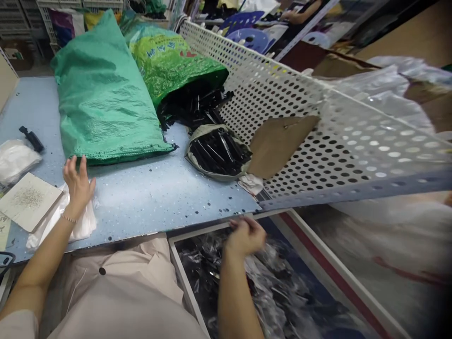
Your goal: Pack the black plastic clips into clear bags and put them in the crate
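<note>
My left hand (78, 181) has its fingers spread at the lower left corner of a large green woven sack (106, 99), above a stack of thin white plastic bags (83, 223). Past the table's front edge, my right hand (246, 235) is held with curled fingers over an open drawer (183, 273) of clear bags with black pieces. Whether anything is between those fingers is too small to tell. Black plastic parts (219, 150) fill a round cloth-rimmed container, and more spill from a bright green bag (176, 61) behind it.
A white perforated panel (282, 99) borders the table (141, 193) on the right, with brown cardboard (282, 141) leaning on it. A square white board (30, 200), a clear bag (16, 160) and one black part (32, 139) lie at left. A person's arm shows at the back.
</note>
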Demonstrator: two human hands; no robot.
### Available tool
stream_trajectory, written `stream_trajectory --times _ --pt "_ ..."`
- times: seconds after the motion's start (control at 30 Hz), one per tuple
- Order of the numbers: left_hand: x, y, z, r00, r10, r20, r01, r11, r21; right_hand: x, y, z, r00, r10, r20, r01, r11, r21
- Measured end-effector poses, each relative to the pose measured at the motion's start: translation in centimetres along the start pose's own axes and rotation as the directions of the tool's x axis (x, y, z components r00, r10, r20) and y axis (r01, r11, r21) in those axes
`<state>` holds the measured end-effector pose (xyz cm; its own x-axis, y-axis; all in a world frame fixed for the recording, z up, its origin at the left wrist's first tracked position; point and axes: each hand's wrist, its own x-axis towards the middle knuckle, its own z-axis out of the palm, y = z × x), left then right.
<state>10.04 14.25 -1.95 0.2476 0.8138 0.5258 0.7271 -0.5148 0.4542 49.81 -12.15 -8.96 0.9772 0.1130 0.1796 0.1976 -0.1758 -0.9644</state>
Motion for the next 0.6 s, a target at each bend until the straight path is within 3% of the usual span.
stream_trajectory --times 0.03,0.07,0.13,0.17,0.2,0.27,0.3,0.37,0.5,0.53,0.6 --pt "2.7 -1.0 0.2 0.998 -0.056 -0.023 0.056 0.998 0.002 -0.7 -1.4 3.1 0.986 -0.070 0.154 0.067 0.997 0.030" --pt "5.4 -1.9 0.4 0.993 -0.115 -0.034 0.113 0.992 -0.047 -1.7 -2.9 6.2 0.906 -0.160 0.391 0.140 0.987 0.080" --pt "10.5 -3.3 0.6 0.967 -0.253 0.011 0.248 0.937 -0.245 -3.8 -6.4 12.0 0.722 -0.277 0.634 0.211 0.961 0.180" --pt "12.7 -3.7 0.6 0.960 -0.279 0.014 0.272 0.921 -0.281 -4.7 -8.2 14.5 0.643 -0.330 0.691 0.241 0.944 0.227" --pt "14.5 -4.0 0.4 0.954 -0.298 0.016 0.287 0.902 -0.321 -5.4 -9.9 16.7 0.595 -0.376 0.710 0.265 0.926 0.269" --pt "16.3 -3.6 -0.2 0.959 -0.285 0.008 0.269 0.895 -0.356 -5.6 -13.2 20.3 0.532 -0.466 0.707 0.332 0.883 0.333" --pt "16.2 -3.1 -0.5 0.966 -0.258 0.017 0.246 0.896 -0.370 -5.3 -14.9 21.9 0.516 -0.502 0.695 0.376 0.861 0.343" --pt "13.8 -1.2 -0.5 0.982 -0.165 0.091 0.187 0.902 -0.389 -4.5 -18.0 24.9 0.478 -0.526 0.703 0.485 0.826 0.288" --pt "3.9 4.2 1.5 0.949 0.031 0.315 0.100 0.915 -0.391 -5.1 -22.1 30.7 0.317 -0.358 0.878 0.634 0.768 0.084" --pt "1.6 5.4 2.1 0.894 0.109 0.435 0.068 0.925 -0.373 -5.9 -22.3 31.9 0.276 -0.301 0.913 0.646 0.762 0.056" --pt "-1.1 6.6 2.8 0.728 0.275 0.628 0.032 0.901 -0.433 -7.7 -21.3 33.5 0.229 -0.199 0.953 0.698 0.716 -0.018"
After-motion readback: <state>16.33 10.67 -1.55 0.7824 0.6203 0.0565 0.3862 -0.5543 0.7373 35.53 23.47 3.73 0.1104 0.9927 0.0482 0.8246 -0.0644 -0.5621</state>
